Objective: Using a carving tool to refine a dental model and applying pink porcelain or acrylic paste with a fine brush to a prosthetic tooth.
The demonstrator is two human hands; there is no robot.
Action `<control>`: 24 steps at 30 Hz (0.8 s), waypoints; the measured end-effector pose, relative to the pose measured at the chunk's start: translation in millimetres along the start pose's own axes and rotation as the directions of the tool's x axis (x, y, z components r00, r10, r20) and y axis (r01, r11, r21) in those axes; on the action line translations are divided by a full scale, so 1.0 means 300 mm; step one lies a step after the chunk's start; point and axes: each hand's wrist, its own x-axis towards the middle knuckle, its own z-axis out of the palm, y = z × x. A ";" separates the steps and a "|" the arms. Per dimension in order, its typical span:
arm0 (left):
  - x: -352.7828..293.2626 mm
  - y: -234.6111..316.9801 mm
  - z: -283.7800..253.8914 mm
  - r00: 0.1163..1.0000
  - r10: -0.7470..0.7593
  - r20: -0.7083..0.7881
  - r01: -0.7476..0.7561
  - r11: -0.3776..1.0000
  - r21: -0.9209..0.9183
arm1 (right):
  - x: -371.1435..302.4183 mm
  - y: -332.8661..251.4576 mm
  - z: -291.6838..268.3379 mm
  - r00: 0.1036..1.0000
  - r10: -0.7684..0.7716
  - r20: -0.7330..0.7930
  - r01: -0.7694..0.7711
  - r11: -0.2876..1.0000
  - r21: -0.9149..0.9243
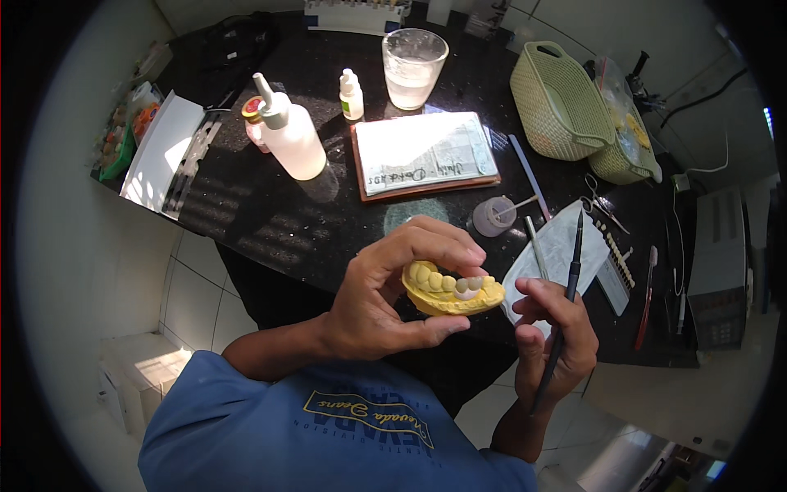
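Blue short-sleeved shirt (238, 426), yellow-outlined chest box (367, 415) with yellow script (337, 404), dark block letters (361, 435) around it, bare forearms (275, 348)

Bands of light and shadow cross the table (250, 220) near its left edge. Glare whitens the notepad (422, 146). Fisheye distortion bends straight lines peripherally.

The black table (279, 225) carries a bottle (297, 148), dropper bottle (351, 98), glass (412, 74), pad (420, 152), jar (490, 218), basket (537, 111), sheet (525, 275), scissors (603, 201) and brush (646, 302).
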 end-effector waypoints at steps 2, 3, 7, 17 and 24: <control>0.004 0.010 -0.005 0.999 -0.035 0.028 0.035 0.999 0.003 | 0.037 -0.018 0.040 0.994 -0.004 0.106 0.009 0.999 -0.045; 0.015 0.018 -0.006 0.998 -0.014 0.053 0.011 0.998 0.058 | 0.041 -0.015 0.046 0.994 -0.017 0.108 0.023 0.999 -0.047; -0.004 0.041 0.002 0.996 -0.091 0.008 0.091 0.995 -0.042 | 0.017 -0.018 0.053 0.993 -0.004 0.117 0.016 0.994 -0.104; -0.049 -0.017 0.081 0.925 -0.249 -0.289 0.057 0.839 -0.541 | -0.012 -0.040 0.186 0.999 -0.020 -0.048 0.014 0.993 -0.119; -0.057 -0.003 0.094 0.917 -0.237 -0.321 0.075 0.892 -0.446 | 0.001 -0.040 0.244 0.980 -0.200 0.002 0.194 0.950 -0.244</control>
